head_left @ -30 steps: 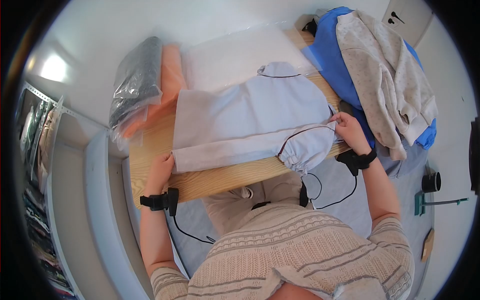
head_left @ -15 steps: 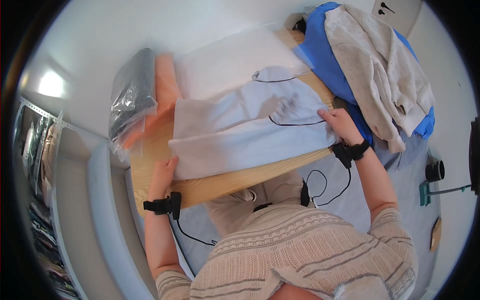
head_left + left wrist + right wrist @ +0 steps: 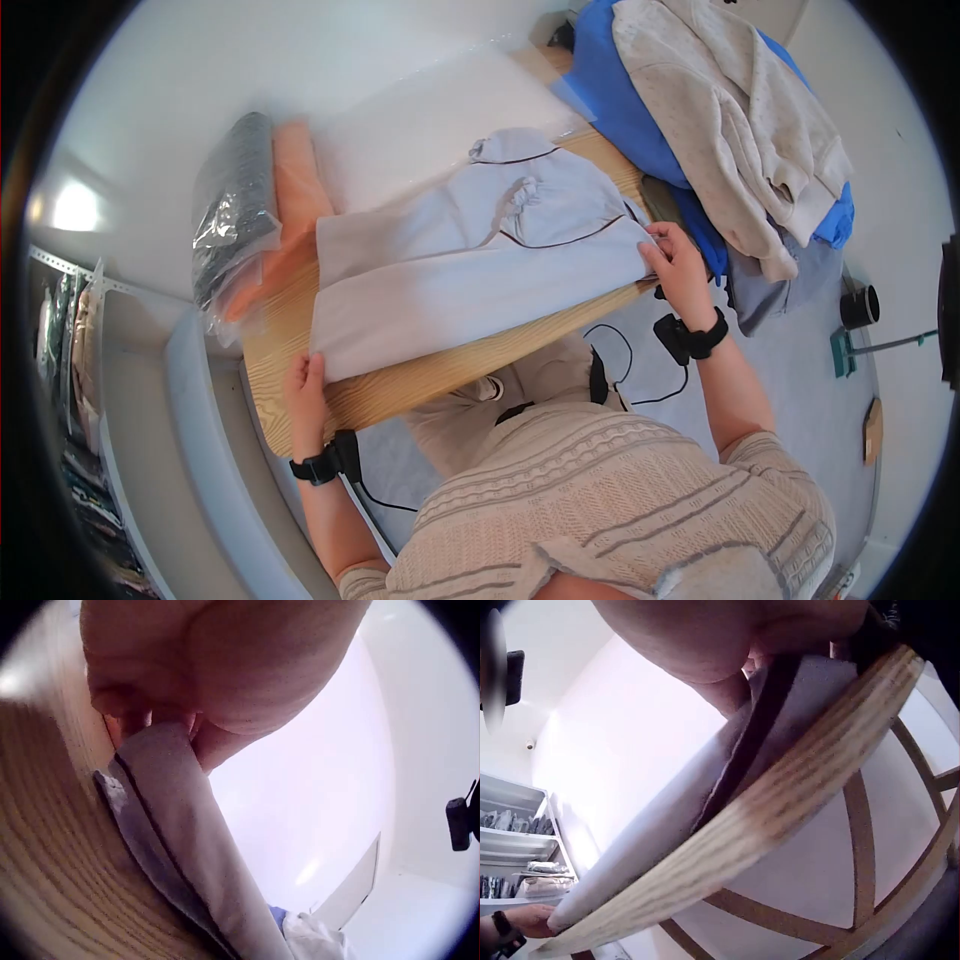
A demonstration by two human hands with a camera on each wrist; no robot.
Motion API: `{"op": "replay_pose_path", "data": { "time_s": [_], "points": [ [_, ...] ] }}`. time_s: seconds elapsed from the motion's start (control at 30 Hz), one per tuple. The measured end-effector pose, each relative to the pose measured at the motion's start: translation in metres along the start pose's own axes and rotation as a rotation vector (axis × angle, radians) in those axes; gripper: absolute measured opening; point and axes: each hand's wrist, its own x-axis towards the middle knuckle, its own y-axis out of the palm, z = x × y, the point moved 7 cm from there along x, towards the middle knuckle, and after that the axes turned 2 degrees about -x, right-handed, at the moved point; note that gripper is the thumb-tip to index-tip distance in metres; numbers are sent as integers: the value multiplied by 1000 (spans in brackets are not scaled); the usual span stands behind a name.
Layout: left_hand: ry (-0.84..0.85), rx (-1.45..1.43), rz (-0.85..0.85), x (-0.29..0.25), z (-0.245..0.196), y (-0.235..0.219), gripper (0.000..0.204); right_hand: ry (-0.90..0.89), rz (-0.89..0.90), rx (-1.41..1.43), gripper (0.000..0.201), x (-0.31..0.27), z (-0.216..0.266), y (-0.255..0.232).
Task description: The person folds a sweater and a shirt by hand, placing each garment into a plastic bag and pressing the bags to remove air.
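Note:
A pale grey-blue garment with dark piping (image 3: 430, 290) lies on the wooden table (image 3: 400, 390), its near side folded over and a gathered cuff resting on top. At its lower left corner the left hand (image 3: 306, 390) pinches the edge; the left wrist view shows the fingers (image 3: 217, 739) around the folded cloth (image 3: 202, 817). On the right end, the right hand (image 3: 682, 270) pinches the garment near the piping, thumb on top. In the right wrist view the cloth (image 3: 652, 817) runs along the table edge beneath that hand.
Bagged dark clothing (image 3: 236, 205) and an orange item (image 3: 295, 190) lie at the back left. Clear plastic bags (image 3: 430, 125) cover the back. A beige sweatshirt (image 3: 720, 120) and blue clothing (image 3: 610, 90) are heaped right. Shelves (image 3: 140, 400) stand left.
The garment's near part with its sleeve has been folded inward, so the gathered cuff now lies on top. Both hands hold the new near edge, and the head view has shifted.

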Motion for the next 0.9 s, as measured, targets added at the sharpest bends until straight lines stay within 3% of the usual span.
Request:
{"op": "replay_pose_path", "data": {
  "time_s": [0.1,0.17,0.2,0.27,0.37,0.43,0.5,0.6,0.7,0.77,0.83,0.9],
  "points": [
    [23,33,-15,-5,2,-4,24,44,-91,30,14,-3,-11,-5],
    [14,197,61,-9,3,2,26,-177,-1,-357,21,-1,2,-3],
    [12,197,63,-10,1,2,26,-175,1,-359,21,0,3,-5],
    [-48,168,64,-15,-1,5,26,-99,93,-206,31,3,5,-6],
    [-104,42,94,-20,0,3,28,-57,233,-98,29,7,-7,-9],
    [-92,160,90,-21,1,-3,25,-108,209,-44,27,6,-12,-7],
    [-82,277,75,-18,2,-3,23,83,198,151,23,2,-16,-4],
    [11,73,-60,-19,-9,4,28,92,113,152,20,0,-10,-2],
    [-46,47,1,-25,-6,3,40,34,99,79,25,0,-8,1],
    [-68,-165,12,-27,-4,4,43,50,128,80,31,0,-10,1],
    [-63,-37,87,-28,-6,-1,44,84,180,22,36,2,-12,1],
    [-61,89,173,-28,-9,6,45,-197,22,-308,41,-2,34,-5]
  ]
}}
